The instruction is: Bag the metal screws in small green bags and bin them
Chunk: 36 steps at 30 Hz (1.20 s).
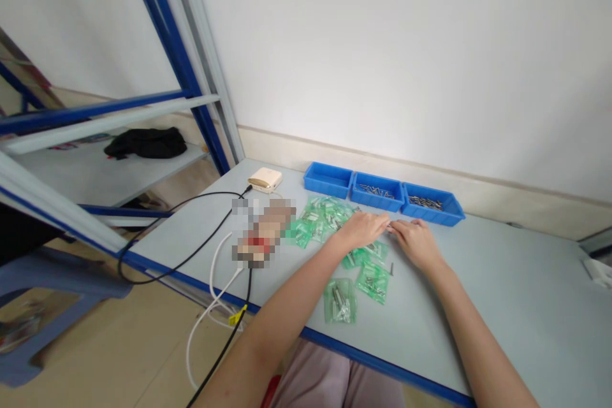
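My left hand (364,229) and my right hand (417,243) meet over the table, fingertips almost touching. Both have their fingers pinched together around something small that is mostly hidden. Under and left of my left hand lies a pile of green-tinted clear plastic bags (329,211) with metal pieces inside. Closer to me, one such bag (373,280) lies below my hands, and another bag (340,301) lies near the front edge. A loose screw (392,269) rests on the tabletop beside my right wrist.
Along the wall stand a blue bin (329,186) at left, a middle bin (382,205) with screws and a right bin (447,217) with darker metal pieces. Left are a cream-coloured box (265,178), a blurred-out object (268,233), a black cable (210,245) and a white cable (213,296).
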Motion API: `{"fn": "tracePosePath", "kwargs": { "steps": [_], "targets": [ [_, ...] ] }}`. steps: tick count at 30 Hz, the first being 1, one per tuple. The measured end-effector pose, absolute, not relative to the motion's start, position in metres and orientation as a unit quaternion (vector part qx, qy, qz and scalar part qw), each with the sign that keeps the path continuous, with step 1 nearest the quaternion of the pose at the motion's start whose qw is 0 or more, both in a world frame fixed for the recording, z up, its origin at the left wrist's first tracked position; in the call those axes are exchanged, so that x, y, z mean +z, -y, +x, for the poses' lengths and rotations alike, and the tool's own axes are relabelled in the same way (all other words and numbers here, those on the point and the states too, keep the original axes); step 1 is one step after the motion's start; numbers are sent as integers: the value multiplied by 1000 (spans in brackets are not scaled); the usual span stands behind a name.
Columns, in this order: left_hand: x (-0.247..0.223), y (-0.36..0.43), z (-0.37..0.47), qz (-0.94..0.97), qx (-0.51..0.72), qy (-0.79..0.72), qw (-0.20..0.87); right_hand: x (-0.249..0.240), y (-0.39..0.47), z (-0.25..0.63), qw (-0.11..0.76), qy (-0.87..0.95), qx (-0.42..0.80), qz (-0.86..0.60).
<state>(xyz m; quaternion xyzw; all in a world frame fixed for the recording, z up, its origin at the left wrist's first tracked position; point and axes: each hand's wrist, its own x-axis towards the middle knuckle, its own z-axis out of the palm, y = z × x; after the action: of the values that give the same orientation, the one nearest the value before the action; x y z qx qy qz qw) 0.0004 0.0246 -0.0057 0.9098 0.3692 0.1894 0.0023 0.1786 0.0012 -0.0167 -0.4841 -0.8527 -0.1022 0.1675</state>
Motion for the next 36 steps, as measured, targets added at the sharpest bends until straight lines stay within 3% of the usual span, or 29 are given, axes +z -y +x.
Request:
{"fn": "tracePosePath", "kwargs": {
  "steps": [10,13,15,19,22,27,31,36],
  "targets": [
    [5,-43,-18,799,315,-509,57,40,-67,155,153,782,-120,-592],
    [1,-46,-20,802,307,-508,61,45,-56,161,185,776,-110,-593],
    [-2,-45,-19,814,290,-499,61,37,-29,167,223,798,-38,-559],
    [-5,-43,-13,833,269,-479,71,3,34,178,205,839,225,-450],
    [-4,-42,-11,838,268,-468,88,-17,58,183,249,816,275,-444],
    [-6,-40,-11,835,276,-460,126,-32,61,186,305,779,271,-476],
    [-8,-42,-12,813,317,-460,164,-30,49,194,295,789,217,-493],
    [-10,-50,-5,739,422,-397,343,-9,10,195,283,745,134,-590]
  ]
}}
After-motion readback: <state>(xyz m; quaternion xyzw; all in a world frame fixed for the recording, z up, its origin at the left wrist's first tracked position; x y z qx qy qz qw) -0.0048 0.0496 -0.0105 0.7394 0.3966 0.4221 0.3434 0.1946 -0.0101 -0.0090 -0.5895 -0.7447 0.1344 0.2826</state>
